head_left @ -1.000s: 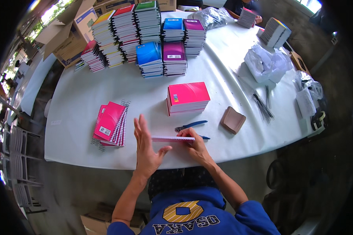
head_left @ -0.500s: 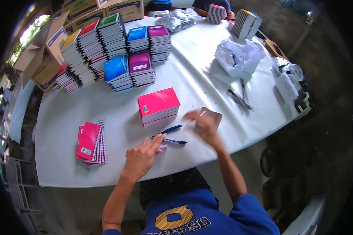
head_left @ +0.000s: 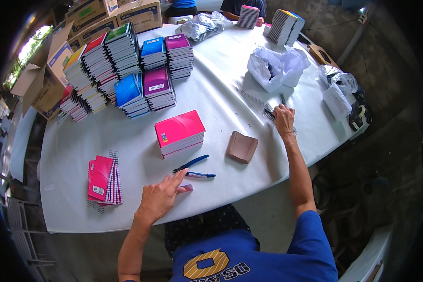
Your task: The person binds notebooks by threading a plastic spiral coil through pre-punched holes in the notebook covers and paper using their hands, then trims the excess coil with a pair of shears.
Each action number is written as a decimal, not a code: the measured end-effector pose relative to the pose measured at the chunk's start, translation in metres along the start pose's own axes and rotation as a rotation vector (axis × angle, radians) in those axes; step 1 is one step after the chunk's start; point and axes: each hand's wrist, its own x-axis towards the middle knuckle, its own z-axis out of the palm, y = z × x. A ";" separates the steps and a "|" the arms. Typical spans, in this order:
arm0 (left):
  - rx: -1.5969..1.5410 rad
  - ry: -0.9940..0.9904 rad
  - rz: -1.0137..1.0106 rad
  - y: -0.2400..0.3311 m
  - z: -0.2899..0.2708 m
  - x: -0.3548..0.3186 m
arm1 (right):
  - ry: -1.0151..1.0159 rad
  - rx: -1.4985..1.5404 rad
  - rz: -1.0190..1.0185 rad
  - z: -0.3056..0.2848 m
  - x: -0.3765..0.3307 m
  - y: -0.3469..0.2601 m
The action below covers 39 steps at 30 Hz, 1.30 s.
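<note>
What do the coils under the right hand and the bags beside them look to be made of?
The spiral coils under the right hand look like thin dark wire, metal or plastic-coated; too small to settle. The bags seem thin translucent plastic film: crinkled, glossy, with dark contents showing through.

Right hand (head_left: 284, 118) left the thin pink booklet (head_left: 186, 188), reached out to the spiral wire bindings (head_left: 268, 113) near the table's right edge. Left hand (head_left: 160, 197) slid onto the booklet's left end.
</note>
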 end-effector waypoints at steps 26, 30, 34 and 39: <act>0.091 0.115 0.048 -0.004 0.008 0.001 | -0.359 1.234 -0.314 -0.135 -0.105 -0.223; 0.111 0.114 0.080 -0.008 0.010 0.001 | -0.401 1.281 -0.351 -0.133 -0.102 -0.227; 0.133 0.118 0.089 -0.007 0.010 0.002 | -0.421 1.344 -0.303 -0.129 -0.103 -0.230; 0.127 0.111 0.081 -0.009 0.012 0.001 | -0.484 1.325 -0.339 -0.136 -0.101 -0.231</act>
